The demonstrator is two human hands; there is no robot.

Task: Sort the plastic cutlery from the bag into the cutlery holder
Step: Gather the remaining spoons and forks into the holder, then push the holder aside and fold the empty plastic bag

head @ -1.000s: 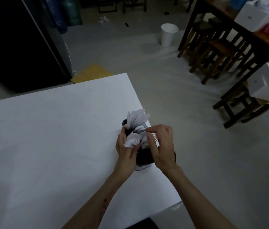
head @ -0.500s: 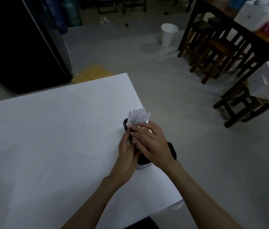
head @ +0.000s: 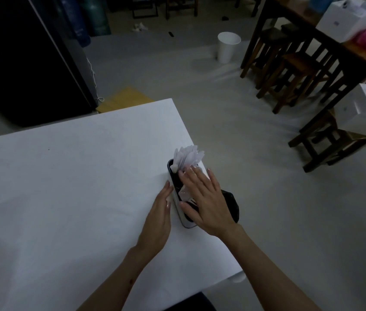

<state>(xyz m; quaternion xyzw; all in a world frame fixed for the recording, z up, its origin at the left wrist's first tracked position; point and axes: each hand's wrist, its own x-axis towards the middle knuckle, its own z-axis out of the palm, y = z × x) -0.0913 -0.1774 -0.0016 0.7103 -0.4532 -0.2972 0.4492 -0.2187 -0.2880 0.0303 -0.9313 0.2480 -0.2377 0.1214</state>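
Looks like the tidy-up step: right hand [head: 206,198] flat and open pressing cutlery [head: 188,156] into the cutlery holder [head: 176,199], left hand [head: 160,217] open bracing its side, next probably just leveling the bunches.

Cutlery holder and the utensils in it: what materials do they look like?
Oblong cutlery holder: likely smooth moulded plastic, white outside and dark inside, with rounded seamless corners. White utensils: thin matte plastic by their flat, slightly translucent ends. Dim light leaves both uncertain.

My right hand [head: 206,198] lies flat over the cutlery holder [head: 177,205], so I can't see most of its compartments or the cutlery [head: 188,157] beneath. At three o'clock of it, the black bag [head: 231,204] is mostly hidden. Both forearms run off the bottom edge.
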